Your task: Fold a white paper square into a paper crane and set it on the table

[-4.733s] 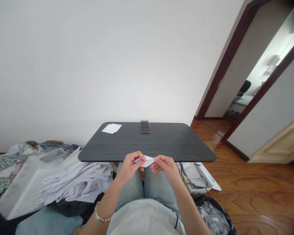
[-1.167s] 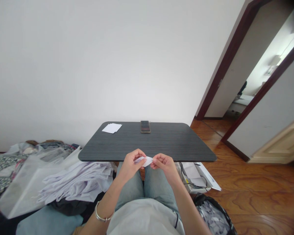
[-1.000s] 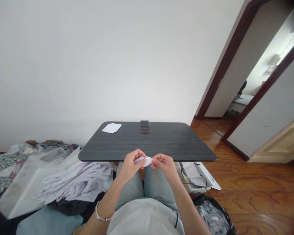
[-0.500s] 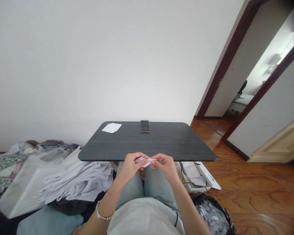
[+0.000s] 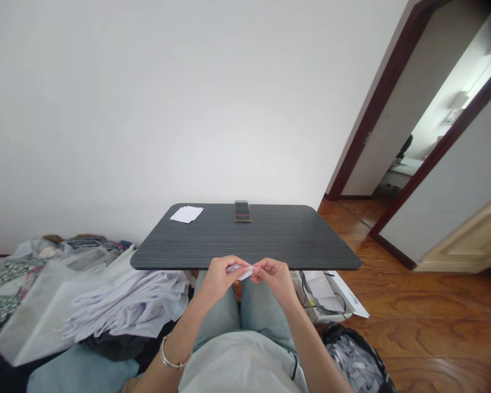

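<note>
One small folded piece of white paper (image 5: 246,274) is held up at the near edge of the dark table (image 5: 270,234), above the jeans (image 5: 225,316): its left part is pinched between the thumb and fingers of the left hand (image 5: 220,277), and its right end is nipped by the thumb and fingertips of the right hand (image 5: 279,277). White sheets (image 5: 186,214) are laid near the far left corner, and a phone (image 5: 243,212) is set by the middle of the far edge.

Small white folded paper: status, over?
Left hand, right hand: both pinching small white folded paper. Dark rectangular device beyond, on black tabletop, apart from hands.
</note>
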Motion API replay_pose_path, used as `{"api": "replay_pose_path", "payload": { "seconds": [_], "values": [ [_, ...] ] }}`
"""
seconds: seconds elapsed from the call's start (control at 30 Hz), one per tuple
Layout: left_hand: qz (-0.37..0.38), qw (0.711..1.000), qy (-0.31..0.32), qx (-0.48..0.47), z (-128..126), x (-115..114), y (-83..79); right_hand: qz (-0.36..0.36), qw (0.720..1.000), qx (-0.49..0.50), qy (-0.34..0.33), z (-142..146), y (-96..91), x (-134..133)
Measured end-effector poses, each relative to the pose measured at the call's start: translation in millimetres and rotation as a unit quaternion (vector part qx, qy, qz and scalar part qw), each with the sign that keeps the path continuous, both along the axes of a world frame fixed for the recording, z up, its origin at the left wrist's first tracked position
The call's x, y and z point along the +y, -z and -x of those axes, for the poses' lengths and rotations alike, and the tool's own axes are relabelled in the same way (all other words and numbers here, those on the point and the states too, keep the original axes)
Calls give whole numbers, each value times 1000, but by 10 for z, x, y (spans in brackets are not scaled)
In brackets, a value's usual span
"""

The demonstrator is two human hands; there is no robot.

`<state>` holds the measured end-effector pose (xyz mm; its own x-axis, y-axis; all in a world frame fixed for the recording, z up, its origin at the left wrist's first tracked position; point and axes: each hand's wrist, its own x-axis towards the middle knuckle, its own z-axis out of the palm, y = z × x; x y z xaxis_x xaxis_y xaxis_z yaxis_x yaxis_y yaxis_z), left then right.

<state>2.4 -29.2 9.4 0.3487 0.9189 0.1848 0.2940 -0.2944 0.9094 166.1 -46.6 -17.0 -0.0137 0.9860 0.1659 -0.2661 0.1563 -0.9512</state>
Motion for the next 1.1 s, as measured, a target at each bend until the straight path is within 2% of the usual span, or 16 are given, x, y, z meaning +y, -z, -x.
{"api": "replay_pose_path", "payload": {
  "seconds": [0.37,1.1],
  "values": [
    [32,999,11,-23,7,4,-11,-19,999,-31,7,-8,-11,-4],
    [12,1000,-19,9,-16,-24,-52,-40,997,-60,38,14,-5,-14]
  ]
}}
